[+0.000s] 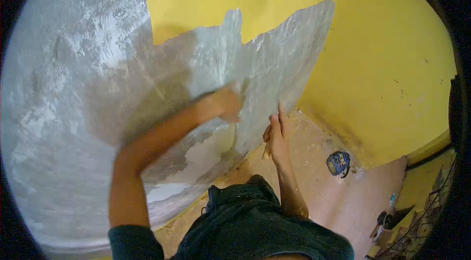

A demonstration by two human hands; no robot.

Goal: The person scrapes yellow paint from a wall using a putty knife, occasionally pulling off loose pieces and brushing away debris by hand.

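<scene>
My left hand [224, 104] is up against the grey, scraped wall [206, 56], its fingers curled and blurred by movement. A thin edge shows beside those fingers, but I cannot make out what it belongs to. Just below it, a pale smooth patch of filler [211, 151] lies on the wall. My right hand [278, 138] is lower and to the right, near the wall's edge. It is closed around a slim tool with a light wooden-looking handle [266, 152], most of which the fingers hide.
Yellow paint [382, 64] covers the adjoining wall and the area above the jagged grey part. On the dusty floor [314, 181] sits a dark blue bag or packet [338, 163]. Assorted items, including a dark object [385, 220], lie at the lower right.
</scene>
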